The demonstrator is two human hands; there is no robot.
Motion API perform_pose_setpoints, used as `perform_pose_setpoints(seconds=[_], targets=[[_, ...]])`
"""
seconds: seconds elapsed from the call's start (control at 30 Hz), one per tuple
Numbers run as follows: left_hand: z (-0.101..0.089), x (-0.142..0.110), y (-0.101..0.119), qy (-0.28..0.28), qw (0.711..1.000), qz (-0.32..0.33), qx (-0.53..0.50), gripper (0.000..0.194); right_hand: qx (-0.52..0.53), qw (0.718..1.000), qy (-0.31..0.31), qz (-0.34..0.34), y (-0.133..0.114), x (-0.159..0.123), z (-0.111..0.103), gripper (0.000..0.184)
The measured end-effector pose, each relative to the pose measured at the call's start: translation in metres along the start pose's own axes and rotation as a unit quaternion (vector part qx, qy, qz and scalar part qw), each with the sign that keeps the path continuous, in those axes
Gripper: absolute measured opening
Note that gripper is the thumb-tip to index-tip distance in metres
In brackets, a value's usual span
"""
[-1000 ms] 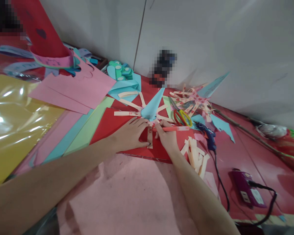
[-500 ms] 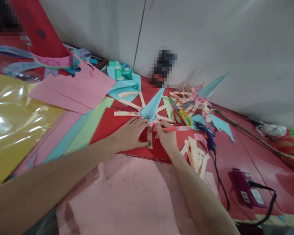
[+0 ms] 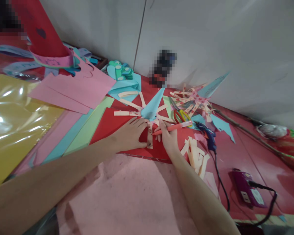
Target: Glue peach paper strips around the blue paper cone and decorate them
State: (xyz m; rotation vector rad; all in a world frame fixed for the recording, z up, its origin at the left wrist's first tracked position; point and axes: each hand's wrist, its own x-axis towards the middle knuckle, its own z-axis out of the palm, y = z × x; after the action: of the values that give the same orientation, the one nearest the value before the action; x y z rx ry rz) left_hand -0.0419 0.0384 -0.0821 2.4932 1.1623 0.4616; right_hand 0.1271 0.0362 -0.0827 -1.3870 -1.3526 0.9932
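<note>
My right hand [image 3: 168, 137] pinches an orange-red marker [image 3: 173, 127], its tip at a cream paper strip [image 3: 150, 138]. A small red mark shows on that strip. My left hand [image 3: 133, 132] lies flat and spread, fingertips by the base of a light blue paper cone [image 3: 152, 109] and thumb at the strip's lower edge. Around the cone several cream strips fan out like rays; the left one [image 3: 124, 113] bears red marks. All this rests on red sheets [image 3: 105, 127].
Scissors [image 3: 186, 117], a glue gun [image 3: 209, 135] and loose strips [image 3: 198, 156] lie to the right, near a purple power socket [image 3: 250, 189]. A second cone craft [image 3: 198, 96] stands behind. Coloured sheets [image 3: 73, 94] and a plastic-wrapped yellow pack [image 3: 17, 120] lie left.
The marker has tilted, its back end rising, and its tip has shifted slightly down along the strip. My right hand has moved slightly with it; my left hand stays in place.
</note>
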Motion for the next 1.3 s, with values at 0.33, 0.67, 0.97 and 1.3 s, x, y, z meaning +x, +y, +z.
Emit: perform_pose_setpoints(seconds=[0.33,0.67,0.97,1.3], targets=[[-0.0018,-0.0009,0.0009,-0.012,1.0,-0.005,-0.008,0.061,-0.059,0.996,-0.018,-0.059,0.0031,-0.0006,0.0014,0.045],[-0.0034,-0.0002,0.0019,-0.028,1.0,-0.012,-0.007,0.065,-0.093,0.992,-0.06,-0.057,0.0038,-0.0018,0.0017,0.035],[-0.0009,-0.0004,-0.0002,-0.021,1.0,-0.008,-0.003,0.066,-0.116,0.989,-0.057,-0.067,0.0061,-0.0015,0.0008,0.036],[-0.0024,-0.0005,0.0009,-0.028,1.0,-0.006,0.011,0.062,-0.121,0.988,-0.059,-0.07,0.002,-0.0027,0.0015,0.036]])
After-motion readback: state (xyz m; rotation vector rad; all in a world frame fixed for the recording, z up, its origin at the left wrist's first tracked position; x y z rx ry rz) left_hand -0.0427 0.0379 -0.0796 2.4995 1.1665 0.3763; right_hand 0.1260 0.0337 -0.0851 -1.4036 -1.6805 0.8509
